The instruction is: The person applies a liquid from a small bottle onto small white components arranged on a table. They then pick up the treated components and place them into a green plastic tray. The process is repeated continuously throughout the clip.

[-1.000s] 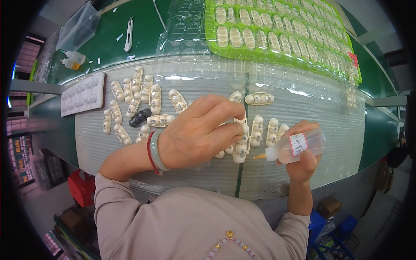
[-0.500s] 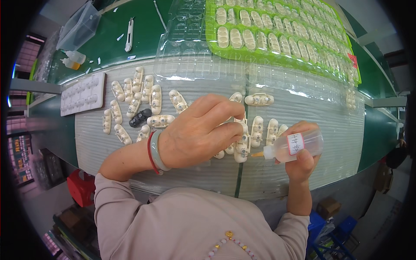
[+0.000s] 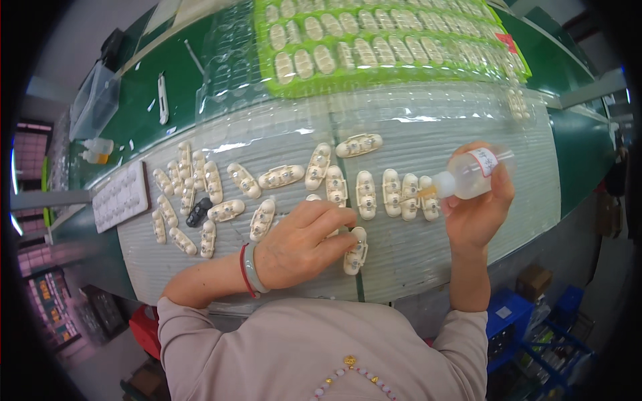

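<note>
We see a small cream-white oval plastic part (image 3: 355, 252) lying on the ribbed translucent work mat (image 3: 468, 247), close to the mat's near edge and a little apart from the others. Our left hand (image 3: 302, 242) rests on it, fingertips (image 3: 342, 235) pinching its upper end, so the hand is curled and gripping that piece against the mat.

Just up and right of it stands a loose row of the same cream parts (image 3: 391, 194), laid side by side. Our right hand (image 3: 476, 212) is closed around a small clear squeeze bottle with a white label (image 3: 473, 174), held sideways with its nozzle (image 3: 431, 189) pointing left at the right end of that row; whether the tip touches a part we cannot tell. The held part lies well left of and below the bottle, with the row between.

Progress, as we judge it: the row parts look lined up for dosing, but which ones are already treated we cannot tell. A scattered batch of cream parts (image 3: 194, 194) at the left of the mat, with one dark piece (image 3: 198, 212) among them, seems still waiting. Farther back, a green tray filled with cream parts (image 3: 401, 40) and clear blister trays (image 3: 234, 60) sit on the green bench (image 3: 575, 154).
</note>
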Available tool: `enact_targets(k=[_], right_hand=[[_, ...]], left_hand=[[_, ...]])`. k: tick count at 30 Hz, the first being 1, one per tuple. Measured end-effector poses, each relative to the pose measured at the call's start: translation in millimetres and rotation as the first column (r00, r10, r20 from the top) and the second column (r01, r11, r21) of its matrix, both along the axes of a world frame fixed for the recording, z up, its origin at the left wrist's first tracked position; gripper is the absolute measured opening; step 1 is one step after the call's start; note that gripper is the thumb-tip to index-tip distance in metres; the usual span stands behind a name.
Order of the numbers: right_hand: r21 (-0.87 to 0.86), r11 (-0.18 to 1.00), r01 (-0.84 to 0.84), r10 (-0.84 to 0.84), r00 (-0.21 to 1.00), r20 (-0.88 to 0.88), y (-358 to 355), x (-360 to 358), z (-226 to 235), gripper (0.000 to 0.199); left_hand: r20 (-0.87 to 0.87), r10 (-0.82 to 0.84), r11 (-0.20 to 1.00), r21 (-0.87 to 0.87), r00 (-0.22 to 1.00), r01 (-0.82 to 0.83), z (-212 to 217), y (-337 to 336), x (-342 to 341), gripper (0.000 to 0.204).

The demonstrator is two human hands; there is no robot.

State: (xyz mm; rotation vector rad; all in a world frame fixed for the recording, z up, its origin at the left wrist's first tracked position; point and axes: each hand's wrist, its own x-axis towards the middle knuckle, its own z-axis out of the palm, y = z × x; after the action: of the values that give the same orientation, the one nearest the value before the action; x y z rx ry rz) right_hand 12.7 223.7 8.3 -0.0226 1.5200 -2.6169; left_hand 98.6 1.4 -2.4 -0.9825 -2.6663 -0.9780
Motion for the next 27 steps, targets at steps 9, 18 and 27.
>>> enact_targets(k=[9,18,27], right_hand=[[-0.254,0.966,-0.054,0.056,0.998,0.002,13.5,-0.5,9.8,0.028],[-0.296,0.955,0.02,-0.021,1.0,-0.002,21.5,-7.9,6.3,0.031],[-0.279,0.96,-0.003,0.0,1.0,-0.011,25.4,-5.2,10.1,0.031]], left_hand=[[-0.095,-0.08,0.97,-0.238,0.992,0.055,60.9,5.9,-97.8,0.016],[-0.209,-0.165,0.986,-0.005,0.964,0.167,-9.9,168.3,-300.8,0.015],[-0.222,0.087,0.995,0.066,0.971,-0.074,-30.4,237.5,-306.0,0.007]])
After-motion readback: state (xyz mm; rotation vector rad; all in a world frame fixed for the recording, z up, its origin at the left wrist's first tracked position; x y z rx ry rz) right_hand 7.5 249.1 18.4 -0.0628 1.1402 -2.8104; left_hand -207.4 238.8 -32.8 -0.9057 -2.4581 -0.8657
